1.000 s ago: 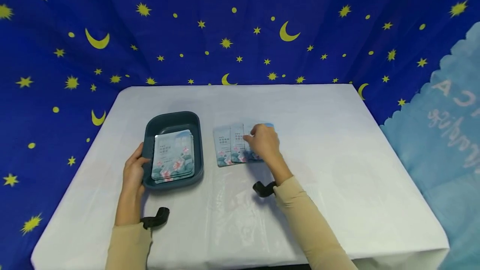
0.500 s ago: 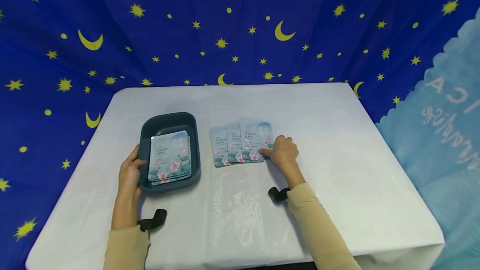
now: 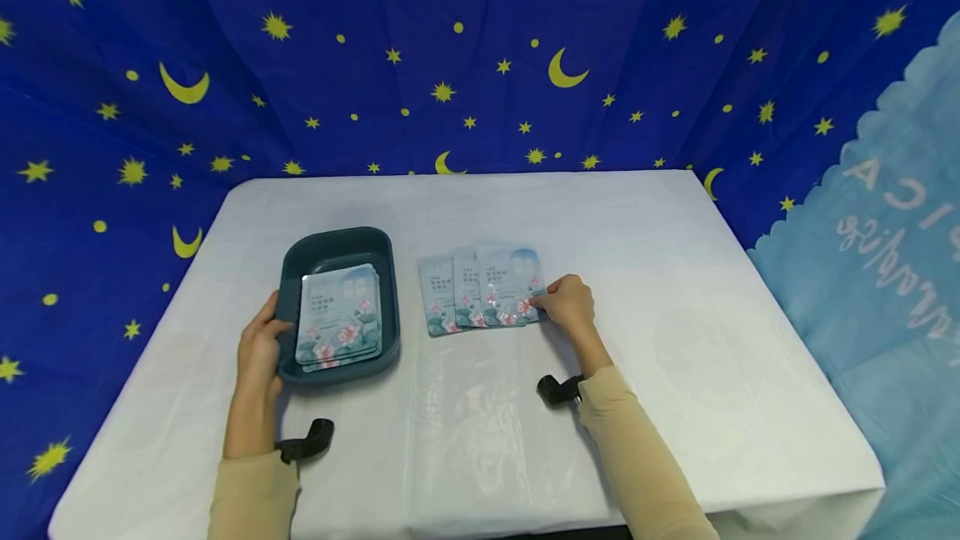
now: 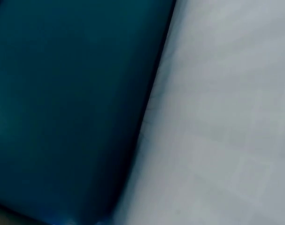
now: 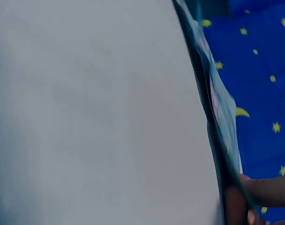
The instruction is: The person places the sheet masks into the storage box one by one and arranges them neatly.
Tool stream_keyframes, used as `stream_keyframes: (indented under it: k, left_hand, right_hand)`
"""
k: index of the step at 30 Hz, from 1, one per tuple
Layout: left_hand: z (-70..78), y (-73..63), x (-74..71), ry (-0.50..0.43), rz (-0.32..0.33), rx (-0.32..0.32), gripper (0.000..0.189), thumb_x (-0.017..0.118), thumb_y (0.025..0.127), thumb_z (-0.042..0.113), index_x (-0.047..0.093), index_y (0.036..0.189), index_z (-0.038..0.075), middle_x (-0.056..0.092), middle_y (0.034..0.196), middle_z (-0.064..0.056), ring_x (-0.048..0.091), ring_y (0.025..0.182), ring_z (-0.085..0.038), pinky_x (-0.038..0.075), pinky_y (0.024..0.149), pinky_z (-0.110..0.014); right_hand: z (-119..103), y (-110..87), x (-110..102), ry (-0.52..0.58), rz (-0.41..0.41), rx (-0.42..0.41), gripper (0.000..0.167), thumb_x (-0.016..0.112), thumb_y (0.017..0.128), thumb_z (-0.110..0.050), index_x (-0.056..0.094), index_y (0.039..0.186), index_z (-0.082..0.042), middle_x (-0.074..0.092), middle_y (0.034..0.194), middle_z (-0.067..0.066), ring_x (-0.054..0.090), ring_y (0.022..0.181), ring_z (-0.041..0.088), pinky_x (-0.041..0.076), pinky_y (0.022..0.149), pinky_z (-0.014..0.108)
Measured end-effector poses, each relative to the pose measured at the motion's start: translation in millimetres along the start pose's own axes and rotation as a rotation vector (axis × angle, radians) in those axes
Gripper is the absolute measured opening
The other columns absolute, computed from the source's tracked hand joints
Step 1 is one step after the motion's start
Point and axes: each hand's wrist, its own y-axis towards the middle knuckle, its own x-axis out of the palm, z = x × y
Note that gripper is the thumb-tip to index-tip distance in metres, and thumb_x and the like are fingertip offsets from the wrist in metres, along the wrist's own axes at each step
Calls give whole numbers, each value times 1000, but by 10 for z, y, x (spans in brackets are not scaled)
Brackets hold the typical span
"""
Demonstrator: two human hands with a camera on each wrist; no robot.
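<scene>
On the table's left side, my left hand (image 3: 258, 348) grips the left wall of a dark teal plastic bin (image 3: 392, 290), thumb over the rim. That wall fills much of the left wrist view. A stack of pale blue sheet-mask packets (image 3: 337, 311) with pink lotus flowers lies inside the bin. To its right, three more packets overlap like a fan. My right hand (image 3: 572, 304) pinches the lower right edge of the rightmost sheet-mask packet (image 3: 506, 282). In the right wrist view, the thumb (image 5: 269, 190) is on top and a fingertip shows beneath the packet's edge.
A white cloth covers the table (image 3: 675, 407). Behind it hangs a blue curtain (image 3: 420, 7) with yellow stars and moons, and a light blue cloth (image 3: 885, 290) hangs at the right. Each wrist wears a black camera mount (image 3: 558, 390).
My right hand has moved off the top of the packets, rightward, to the right edge of the rightmost one, uncovering it. My left hand keeps its grip on the bin.
</scene>
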Motion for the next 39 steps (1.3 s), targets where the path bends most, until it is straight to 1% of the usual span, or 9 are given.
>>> stream_keyframes:
  k: [3,8,13,21,25,30,34,37,39]
  left_hand:
    - [-11,-10,5,-10,1,-2,65,33,95,0,20,156,17,11,164,7,2,151,-8,2,122,-29]
    - [-9,-9,11,-8,9,-6,65,33,95,0,21,156,17,12,164,7,2,151,-7,1,122,-30]
    - [-14,8,14,-5,9,0,64,33,95,0,21,156,17,12,164,7,3,151,-8,0,122,-31]
    - [-9,15,12,-1,3,1,64,32,96,1,19,156,18,10,164,8,1,151,-8,-2,122,-31]
    - [-6,15,11,-4,1,5,64,32,96,0,19,156,18,11,164,7,1,151,-8,-1,122,-31]
    - [0,20,12,-9,-1,0,64,32,96,0,19,156,18,11,164,7,2,151,-8,1,122,-30]
    - [15,28,16,-7,-6,1,65,32,95,0,20,156,17,12,164,6,3,151,-8,2,122,-29]
    - [24,35,20,-11,-10,2,65,32,95,-1,20,156,17,12,164,5,4,151,-9,3,122,-29]
    - [25,40,22,-15,-13,-2,65,31,95,-1,21,156,17,12,164,5,5,151,-9,4,122,-30]
  right_hand:
    - [84,16,-19,146,0,10,20,76,82,-18,72,86,1,72,81,16,60,55,15,47,53,27]
    - [148,37,-11,341,-34,53,15,72,85,-10,71,88,4,67,75,9,56,48,7,49,49,21]
    - [132,29,-13,459,-17,73,12,68,88,-7,71,91,4,66,76,7,58,49,6,51,50,19]
    - [13,4,-125,616,63,3,14,70,86,-3,69,93,10,66,64,-2,59,48,5,54,52,23]
    - [-95,-7,-160,705,94,-22,12,68,86,0,67,92,11,65,61,-6,60,49,4,54,51,21]
    - [-287,-33,-209,777,115,-41,8,67,87,2,67,90,9,64,60,-8,62,52,4,54,51,20]
    - [-482,-52,-199,786,101,-78,5,67,87,1,67,87,5,65,62,-7,63,55,5,55,53,21]
    - [-663,-74,-149,779,81,-131,6,67,88,0,67,87,6,66,65,-4,63,56,6,56,54,23]
    - [-795,-100,-99,770,69,-170,7,68,88,-1,67,87,7,67,67,1,64,57,7,56,55,24]
